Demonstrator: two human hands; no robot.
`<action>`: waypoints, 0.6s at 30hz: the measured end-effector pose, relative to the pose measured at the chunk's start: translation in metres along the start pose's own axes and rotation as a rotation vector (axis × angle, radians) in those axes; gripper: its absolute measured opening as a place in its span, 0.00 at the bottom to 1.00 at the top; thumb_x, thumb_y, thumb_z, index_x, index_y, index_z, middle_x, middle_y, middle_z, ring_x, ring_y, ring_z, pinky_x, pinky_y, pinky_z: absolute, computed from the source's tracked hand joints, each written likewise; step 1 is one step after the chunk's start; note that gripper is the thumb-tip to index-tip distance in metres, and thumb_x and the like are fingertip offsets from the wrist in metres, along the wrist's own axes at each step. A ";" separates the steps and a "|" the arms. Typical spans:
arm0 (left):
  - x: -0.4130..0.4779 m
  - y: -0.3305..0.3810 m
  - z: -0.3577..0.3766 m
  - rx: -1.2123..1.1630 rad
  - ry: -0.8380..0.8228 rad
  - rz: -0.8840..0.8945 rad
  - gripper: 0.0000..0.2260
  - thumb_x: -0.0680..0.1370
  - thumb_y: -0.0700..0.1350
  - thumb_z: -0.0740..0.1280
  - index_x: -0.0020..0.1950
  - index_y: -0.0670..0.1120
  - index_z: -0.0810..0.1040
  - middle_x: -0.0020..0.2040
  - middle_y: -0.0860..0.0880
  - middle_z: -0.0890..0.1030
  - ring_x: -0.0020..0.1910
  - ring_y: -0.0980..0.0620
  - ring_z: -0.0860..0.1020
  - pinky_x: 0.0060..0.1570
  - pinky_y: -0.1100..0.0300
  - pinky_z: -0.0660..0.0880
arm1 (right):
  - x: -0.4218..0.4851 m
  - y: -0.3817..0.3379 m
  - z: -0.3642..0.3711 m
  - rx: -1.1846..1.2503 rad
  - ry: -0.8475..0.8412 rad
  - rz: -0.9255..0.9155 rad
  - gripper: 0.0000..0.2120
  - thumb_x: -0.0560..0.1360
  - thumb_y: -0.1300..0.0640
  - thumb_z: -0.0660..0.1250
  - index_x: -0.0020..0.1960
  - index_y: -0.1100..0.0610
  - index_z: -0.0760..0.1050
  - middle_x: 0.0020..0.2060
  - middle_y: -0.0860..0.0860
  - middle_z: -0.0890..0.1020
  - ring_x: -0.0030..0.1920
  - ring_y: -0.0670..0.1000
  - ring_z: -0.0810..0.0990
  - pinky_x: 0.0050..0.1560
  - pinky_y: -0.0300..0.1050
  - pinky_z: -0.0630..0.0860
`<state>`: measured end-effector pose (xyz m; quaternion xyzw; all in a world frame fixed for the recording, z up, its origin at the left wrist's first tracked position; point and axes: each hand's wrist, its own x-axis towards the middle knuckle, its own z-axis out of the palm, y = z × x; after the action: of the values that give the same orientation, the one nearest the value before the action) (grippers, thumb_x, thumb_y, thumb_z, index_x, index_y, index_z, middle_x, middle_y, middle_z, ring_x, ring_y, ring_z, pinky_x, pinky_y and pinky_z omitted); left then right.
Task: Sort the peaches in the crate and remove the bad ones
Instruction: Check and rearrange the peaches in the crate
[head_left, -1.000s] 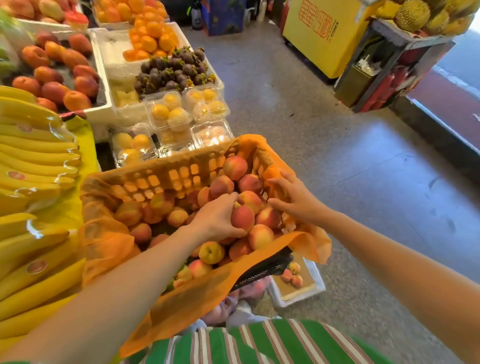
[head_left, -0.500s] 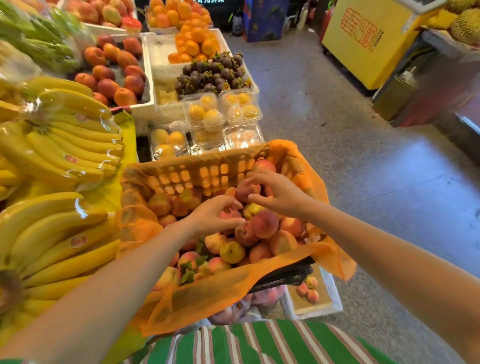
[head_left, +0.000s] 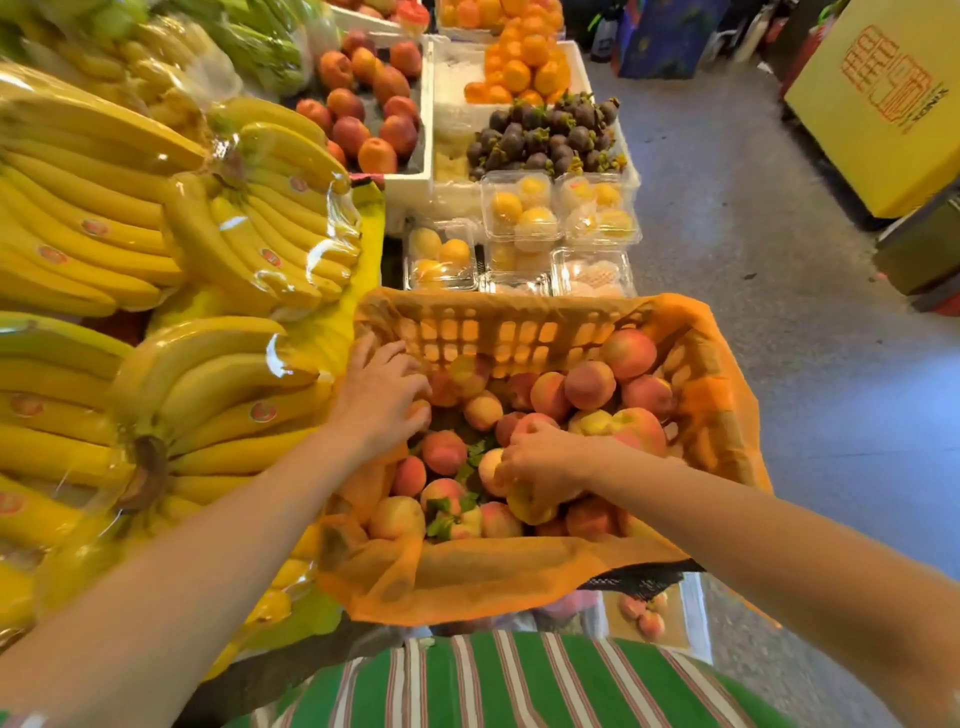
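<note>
Both arms are reaching forward and down into the orange crate, which is lined with orange mesh.

My left hand is sitting palm down at the crate's left inner wall, wrist over the left rim. Its fingers are curling round a small peach pressed against that wall. Most of that fruit is hidden under the fingers.

My right hand is coming in from the right, over the near-middle of the pile, knuckles up. It's closing round a yellowish peach under the palm. Its fingertips are touching a pale peach just to the left. I can't tell whether the thumb is on either one.

The hands are apart, with a few green leaves and a red peach between them.

The rest of the peaches are piling highest toward the far right corner, beyond my right hand.

Wrapped bananas are lying left of the crate. Clear clamshell packs are just behind it, mangosteens farther back.

A small box with a few peaches is sitting on the floor below the crate's near right corner.
</note>
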<state>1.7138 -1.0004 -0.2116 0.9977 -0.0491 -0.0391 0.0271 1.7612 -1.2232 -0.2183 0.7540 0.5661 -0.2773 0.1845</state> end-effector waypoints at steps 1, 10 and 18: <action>-0.003 -0.001 0.002 0.013 -0.013 0.008 0.11 0.75 0.55 0.64 0.54 0.55 0.81 0.64 0.51 0.76 0.74 0.47 0.62 0.73 0.45 0.44 | 0.003 -0.002 0.001 -0.053 -0.005 -0.018 0.22 0.72 0.47 0.68 0.64 0.50 0.73 0.56 0.52 0.77 0.57 0.56 0.72 0.56 0.51 0.62; -0.011 0.017 -0.002 0.110 -0.404 0.305 0.13 0.76 0.56 0.64 0.57 0.52 0.77 0.52 0.50 0.81 0.59 0.48 0.74 0.72 0.44 0.54 | 0.014 -0.004 0.006 0.073 0.043 0.005 0.26 0.73 0.42 0.67 0.67 0.52 0.69 0.59 0.51 0.75 0.60 0.55 0.71 0.61 0.53 0.63; -0.023 -0.004 -0.011 0.224 -0.341 0.359 0.16 0.74 0.59 0.64 0.58 0.55 0.79 0.57 0.51 0.79 0.67 0.48 0.68 0.73 0.42 0.47 | 0.046 -0.023 0.010 0.691 -0.191 -0.028 0.32 0.75 0.44 0.68 0.75 0.49 0.60 0.70 0.50 0.71 0.67 0.54 0.72 0.63 0.47 0.71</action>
<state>1.6927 -0.9934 -0.1996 0.9487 -0.2331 -0.1957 -0.0858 1.7460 -1.1883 -0.2542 0.7347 0.4295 -0.5240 -0.0331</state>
